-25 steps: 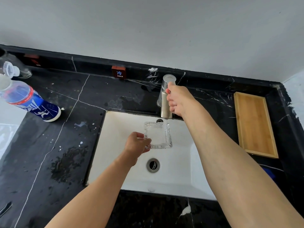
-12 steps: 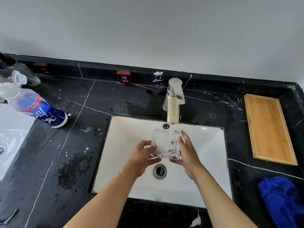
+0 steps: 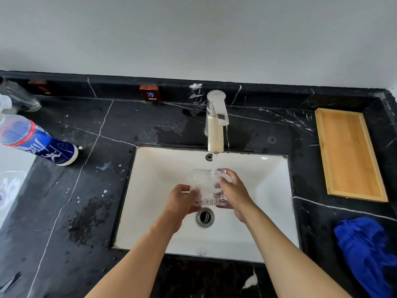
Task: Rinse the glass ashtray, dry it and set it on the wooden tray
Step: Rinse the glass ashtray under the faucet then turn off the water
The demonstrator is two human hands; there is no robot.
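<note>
A square clear glass ashtray (image 3: 206, 186) is held over the white sink basin (image 3: 264, 186), tilted under a stream of water running from the metal faucet (image 3: 216, 121). My left hand (image 3: 180, 203) grips its left side and my right hand (image 3: 235, 192) grips its right side. The wooden tray (image 3: 349, 153) lies on the black counter to the right of the sink, with nothing on it. A crumpled blue cloth (image 3: 365, 250) lies on the counter near the front right.
A blue and white bottle (image 3: 38, 145) lies on its side on the black marble counter (image 3: 86, 190) at the left. The drain (image 3: 205, 217) sits just below my hands. A red COLD tag (image 3: 150, 94) is on the back ledge. A second white basin shows at the far left edge.
My right hand left the faucet handle and came down to grip the ashtray's right side. Water now runs from the faucet onto the ashtray. The camera view shifted slightly.
</note>
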